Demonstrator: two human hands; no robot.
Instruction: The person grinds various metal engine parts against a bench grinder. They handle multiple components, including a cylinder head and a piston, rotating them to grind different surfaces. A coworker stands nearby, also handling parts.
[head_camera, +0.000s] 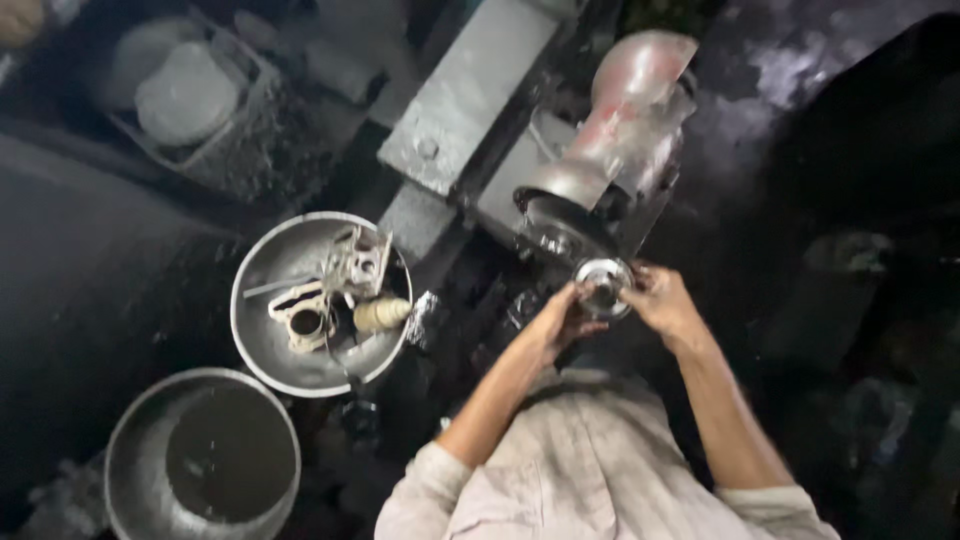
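Both my hands hold a small round shiny metal part (604, 283) just below the wheel end of a grey and reddish bench machine (610, 130). My left hand (560, 322) grips the part from its lower left. My right hand (662, 300) grips it from the right. The part sits close to the machine's round wheel housing (556, 222); whether it touches the wheel I cannot tell. My light sleeves and shirt fill the bottom of the view.
A round metal bowl (262, 340) at centre left holds cast metal pieces and a small cone. Below it stands a larger basin (135, 450) with dark liquid. A tray (230, 140) with pale round lumps sits upper left. Surroundings are dark and grimy.
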